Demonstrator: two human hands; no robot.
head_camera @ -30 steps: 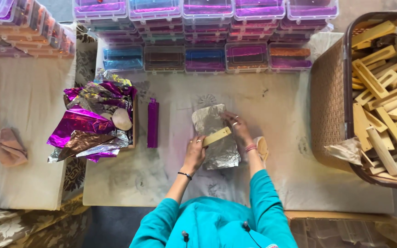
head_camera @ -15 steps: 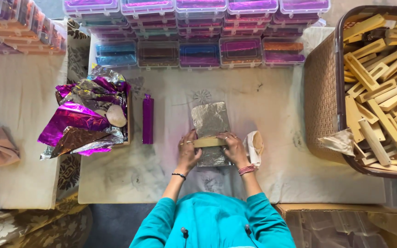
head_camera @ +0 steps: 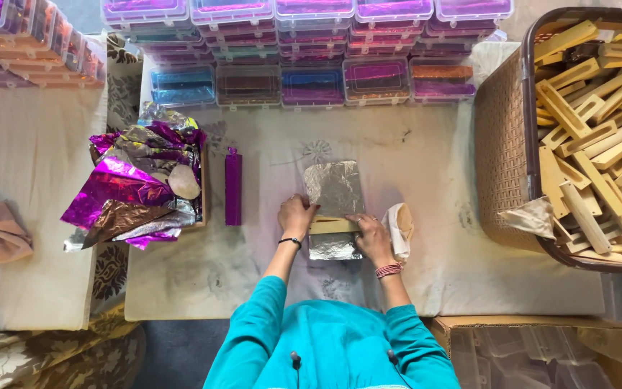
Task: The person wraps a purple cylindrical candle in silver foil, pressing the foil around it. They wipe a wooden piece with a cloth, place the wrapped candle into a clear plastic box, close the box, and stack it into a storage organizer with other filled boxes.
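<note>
Now you're at the wrapping step: the wooden block lies crosswise on the silver foil sheet, near its lower end. Your left hand pinches the block's left end, your right hand presses its right end, fingers closed onto it. Likely next: roll block and foil together, keeping the foil tight and square. A wrapped purple stick lies well to the left.

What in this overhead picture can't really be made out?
- Head view: the wooden block on the silver foil sheet has its ends covered by the left hand and right hand.
- The basket of wooden pieces is cut off by the right edge.
- The contents of the stacked clear boxes are too small to tell.
</note>
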